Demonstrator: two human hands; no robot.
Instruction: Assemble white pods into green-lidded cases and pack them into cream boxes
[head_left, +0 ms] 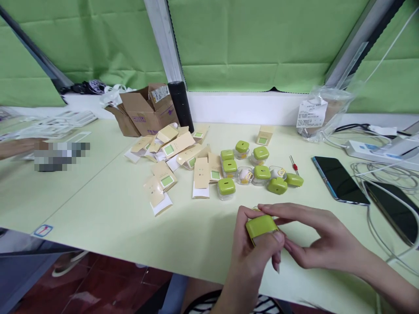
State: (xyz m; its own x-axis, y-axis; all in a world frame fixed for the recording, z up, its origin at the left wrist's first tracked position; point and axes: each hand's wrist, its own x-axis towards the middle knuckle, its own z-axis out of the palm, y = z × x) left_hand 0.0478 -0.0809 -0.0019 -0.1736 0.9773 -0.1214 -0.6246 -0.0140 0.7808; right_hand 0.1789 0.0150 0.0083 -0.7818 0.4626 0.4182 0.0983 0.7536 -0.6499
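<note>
My left hand is closed around a small green-lidded case, its thumb pressed along the near side. The fingertips and thumb of my right hand grip the same case from the far edge and the right end. Just beyond my hands, several similar cases with green lids and clear bottoms, such as this one, stand in a cluster. Among them are a clear bottom without a lid and a loose green lid. What the held case contains is hidden by my fingers.
Beige card sleeves lie piled left of the cases. Behind them are a cardboard box and a black cylinder. A red-handled tool, a phone and white cables lie rightward. Another person's hand is at far left.
</note>
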